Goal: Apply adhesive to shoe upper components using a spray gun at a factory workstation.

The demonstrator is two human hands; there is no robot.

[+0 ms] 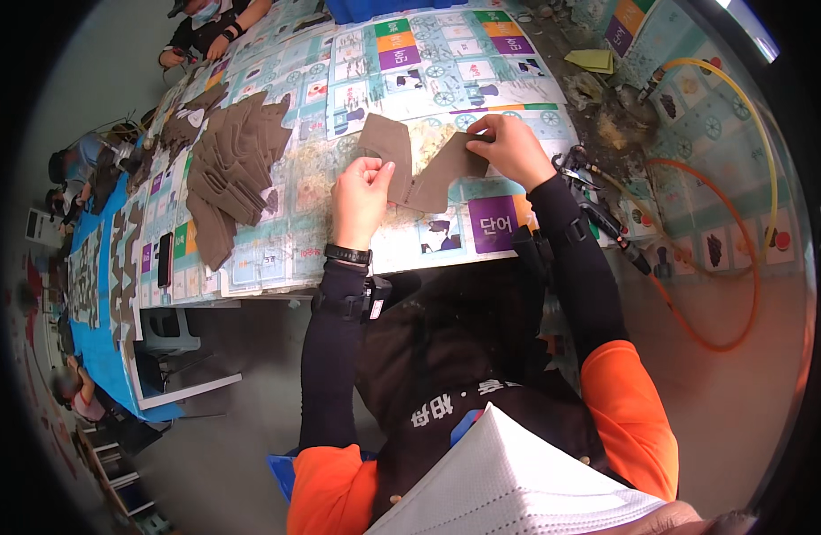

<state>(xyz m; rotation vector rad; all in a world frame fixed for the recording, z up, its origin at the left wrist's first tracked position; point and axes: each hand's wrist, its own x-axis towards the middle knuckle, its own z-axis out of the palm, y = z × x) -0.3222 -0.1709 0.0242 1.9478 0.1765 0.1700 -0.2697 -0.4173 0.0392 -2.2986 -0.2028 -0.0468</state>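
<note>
A flat brown cut piece (pixel 419 189), roughly U-shaped and looking like fabric or leather, is held up just above the near part of the table. My left hand (pixel 361 198) pinches its left arm between thumb and fingers. At the upper right, my right hand (pixel 510 150) grips the other arm of the piece by its end. A line of small dark marks runs near the middle of the piece. To the left of my left hand lies a heap of similar brown pieces (pixel 237 156), overlapping one another.
The table (pixel 295 241) has a printed paper covering. A black phone (pixel 165 259) lies at its left edge. On the right are a spray gun (pixel 611 223), a yellow hose (pixel 756 116) and an orange hose (pixel 756 303). A blue bin (pixel 384 9) stands at the back; a co-worker (pixel 216 27) sits far left.
</note>
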